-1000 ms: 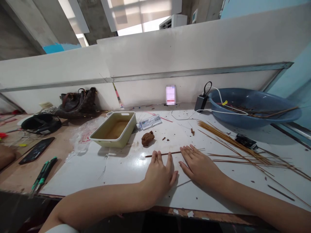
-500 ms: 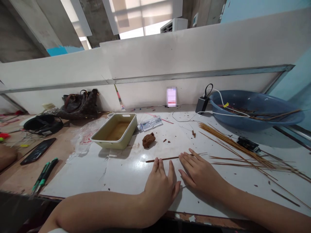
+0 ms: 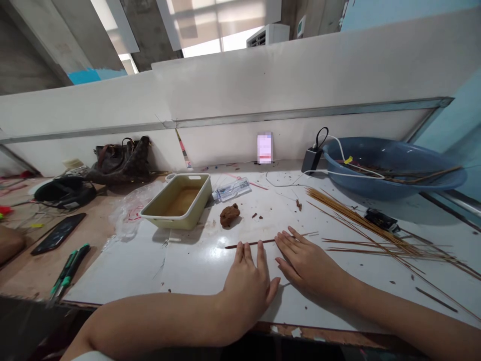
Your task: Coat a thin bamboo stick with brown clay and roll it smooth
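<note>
A thin stick coated in brown paste (image 3: 268, 241) lies crosswise on the white table. On its left part rest the fingertips of my left hand (image 3: 248, 286), palm down and fingers stretched. My right hand (image 3: 306, 258) lies flat further right, its spread fingers over the stick and hiding part of it. The bare end of the stick shows past the right fingers. Beyond the hands sits a rough lump of brown paste (image 3: 229, 215), with a few crumbs next to it.
A yellow-green tub (image 3: 176, 222) holds brownish liquid. Right of it lies a clear plastic bottle (image 3: 233, 189). Loose thin sticks (image 3: 349, 215) spread across the right side, below a blue basin (image 3: 394, 188). At left are a phone (image 3: 58, 233), cutters (image 3: 69, 273) and another person's arm (image 3: 10, 243).
The view has shifted slightly. My left fingertips have moved a little forward onto the coated stick. My right hand stays flat over it.
</note>
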A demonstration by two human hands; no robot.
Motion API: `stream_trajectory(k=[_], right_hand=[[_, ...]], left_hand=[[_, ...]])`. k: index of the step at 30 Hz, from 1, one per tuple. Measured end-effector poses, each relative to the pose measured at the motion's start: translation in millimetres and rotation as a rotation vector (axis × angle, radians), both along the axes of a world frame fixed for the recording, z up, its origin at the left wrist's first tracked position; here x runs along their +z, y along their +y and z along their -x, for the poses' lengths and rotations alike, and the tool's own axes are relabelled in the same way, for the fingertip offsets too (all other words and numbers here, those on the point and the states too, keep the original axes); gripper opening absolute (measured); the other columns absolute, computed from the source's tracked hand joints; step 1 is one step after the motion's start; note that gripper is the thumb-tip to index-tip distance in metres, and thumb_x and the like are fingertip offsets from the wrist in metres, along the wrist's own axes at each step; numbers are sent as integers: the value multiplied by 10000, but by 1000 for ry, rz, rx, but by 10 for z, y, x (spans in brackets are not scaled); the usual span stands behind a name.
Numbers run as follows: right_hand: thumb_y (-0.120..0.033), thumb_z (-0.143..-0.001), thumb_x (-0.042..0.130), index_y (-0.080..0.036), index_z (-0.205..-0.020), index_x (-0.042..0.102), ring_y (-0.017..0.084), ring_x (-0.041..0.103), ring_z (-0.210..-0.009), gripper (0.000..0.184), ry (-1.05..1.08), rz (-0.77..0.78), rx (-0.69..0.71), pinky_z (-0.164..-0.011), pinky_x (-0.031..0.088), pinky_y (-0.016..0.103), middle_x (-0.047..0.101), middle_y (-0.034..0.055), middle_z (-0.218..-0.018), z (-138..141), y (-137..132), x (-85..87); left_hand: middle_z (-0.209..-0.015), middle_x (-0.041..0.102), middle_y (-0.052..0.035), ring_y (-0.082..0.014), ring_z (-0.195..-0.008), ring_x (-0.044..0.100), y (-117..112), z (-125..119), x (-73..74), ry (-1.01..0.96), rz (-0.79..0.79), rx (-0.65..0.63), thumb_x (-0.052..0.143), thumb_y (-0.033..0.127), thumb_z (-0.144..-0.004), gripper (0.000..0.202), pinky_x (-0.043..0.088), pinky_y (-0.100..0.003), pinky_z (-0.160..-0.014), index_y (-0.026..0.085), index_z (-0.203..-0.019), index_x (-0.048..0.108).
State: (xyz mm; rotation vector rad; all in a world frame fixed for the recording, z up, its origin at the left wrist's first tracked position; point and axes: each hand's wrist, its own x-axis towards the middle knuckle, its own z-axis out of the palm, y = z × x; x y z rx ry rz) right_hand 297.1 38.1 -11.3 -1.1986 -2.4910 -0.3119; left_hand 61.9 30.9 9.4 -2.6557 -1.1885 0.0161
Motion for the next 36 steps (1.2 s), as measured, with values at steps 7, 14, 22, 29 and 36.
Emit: stream_trajectory(k=[7, 14, 22, 29, 36], right_hand=[[-361, -1143, 507, -33, -1699, 449, 360, 534, -1568, 649, 37, 53, -48, -1273, 490, 585, 541, 256, -1665, -64, 137, -84], [-375, -1138, 518, 16, -1608, 566, 370, 630, -1480, 613, -17, 4, -59, -1256, 511, 541, 640, 297, -1555, -20, -18, -90], [-433, -1157, 476, -48, -1734, 387, 350, 501, -1594, 699, 11, 75, -81, -1302, 444, 592, 501, 246, -1698, -80, 119, -78], [-353, -1142, 508, -60, -1760, 326, 347, 515, -1584, 708, 25, 19, -61, -1317, 419, 585, 522, 241, -1686, -89, 143, -89], [-321, -1128, 515, -43, -1754, 325, 352, 491, -1600, 711, 63, 7, -4, -1325, 406, 599, 505, 250, -1694, -26, 102, -38]], left_hand=[[-1511, 616, -409, -507, -1479, 597, 256, -57, 45, -15, 24, 64, 455, 551, -1124, 823, 353, -646, -1266, -84, -1647, 452], [-1550, 602, -380, -515, -1464, 606, 16, -5, -55, -32, -30, 16, 464, 593, -1106, 863, 334, -646, -1291, -88, -1635, 480], [-1523, 600, -414, -501, -1488, 589, 305, -42, -87, -74, -18, 89, 446, 552, -1110, 854, 321, -653, -1291, -141, -1610, 459], [-1575, 560, -398, -490, -1531, 547, 281, -31, -94, -85, -35, 77, 416, 531, -1112, 831, 299, -645, -1319, -140, -1598, 477], [-1712, 445, -300, -383, -1655, 400, 275, -77, 111, -123, 56, -146, 370, 469, -1145, 738, 198, -515, -1401, -70, -1637, 481]])
